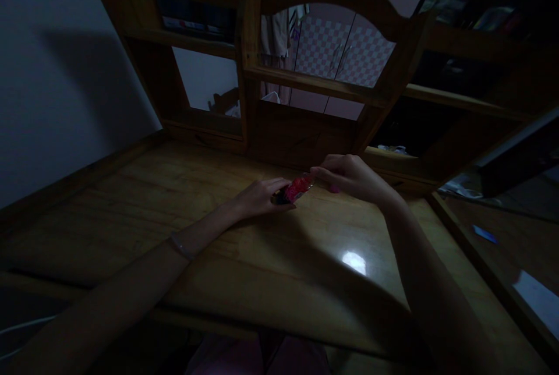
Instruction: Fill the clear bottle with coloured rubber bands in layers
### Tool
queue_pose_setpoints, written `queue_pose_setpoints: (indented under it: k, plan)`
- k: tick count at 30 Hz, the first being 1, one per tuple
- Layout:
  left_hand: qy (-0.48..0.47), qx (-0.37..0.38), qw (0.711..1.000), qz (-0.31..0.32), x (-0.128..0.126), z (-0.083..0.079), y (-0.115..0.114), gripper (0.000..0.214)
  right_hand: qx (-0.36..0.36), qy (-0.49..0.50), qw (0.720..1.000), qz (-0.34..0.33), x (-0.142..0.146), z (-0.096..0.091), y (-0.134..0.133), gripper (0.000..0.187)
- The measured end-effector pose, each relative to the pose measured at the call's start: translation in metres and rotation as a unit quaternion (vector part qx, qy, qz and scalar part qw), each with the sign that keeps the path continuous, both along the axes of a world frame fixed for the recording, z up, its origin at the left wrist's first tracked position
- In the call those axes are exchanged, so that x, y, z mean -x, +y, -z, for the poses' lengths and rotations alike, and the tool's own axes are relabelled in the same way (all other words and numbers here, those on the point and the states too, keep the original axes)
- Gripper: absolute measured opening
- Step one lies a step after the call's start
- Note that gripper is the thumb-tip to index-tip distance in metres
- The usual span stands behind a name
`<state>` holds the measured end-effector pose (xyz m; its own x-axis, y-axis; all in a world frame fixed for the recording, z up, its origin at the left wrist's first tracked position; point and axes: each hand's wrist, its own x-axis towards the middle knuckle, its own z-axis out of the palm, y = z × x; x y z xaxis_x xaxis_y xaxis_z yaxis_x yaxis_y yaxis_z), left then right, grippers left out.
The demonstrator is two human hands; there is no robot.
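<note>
Both my hands meet over the far middle of a wooden desk [183, 212]. My left hand [261, 197] is closed around the dark lower end of a small red and pink object [294, 188], perhaps a wrapped packet. My right hand [349, 177] pinches its upper end between thumb and fingers. The object is held slightly above the desk top, tilted up to the right. A thin bracelet [181, 247] sits on my left wrist. The room is dim, so the object's details are unclear.
A wooden hutch with shelves [305, 84] rises at the back of the desk. A white wall [56, 89] stands to the left. Papers lie on a lower surface at the right [537, 299]. A lamp glare [353, 261] shines on the desk.
</note>
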<state>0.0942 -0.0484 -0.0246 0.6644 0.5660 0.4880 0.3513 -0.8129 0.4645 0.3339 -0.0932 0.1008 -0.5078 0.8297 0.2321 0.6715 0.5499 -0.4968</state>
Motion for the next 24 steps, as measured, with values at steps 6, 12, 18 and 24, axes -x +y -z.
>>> queue_pose_setpoints:
  k: [6,12,18,24]
  plan:
    - [0.000,-0.012,1.000,-0.003,0.000,0.004,0.002,0.054,0.028,-0.052,0.998,0.012,0.008,0.008,-0.003,0.057]
    - [-0.007,-0.013,1.000,0.000,0.000,0.005,0.003,0.052,0.058,-0.058,0.997,0.006,0.011,0.011,-0.003,0.061]
    - [-0.008,-0.001,1.000,-0.013,-0.001,0.001,-0.001,0.049,0.041,-0.009,0.998,0.040,0.008,0.003,-0.007,0.063]
    - [-0.006,-0.003,1.000,-0.015,-0.001,0.003,0.000,0.049,0.039,-0.009,0.998,0.039,0.010,0.006,-0.006,0.064]
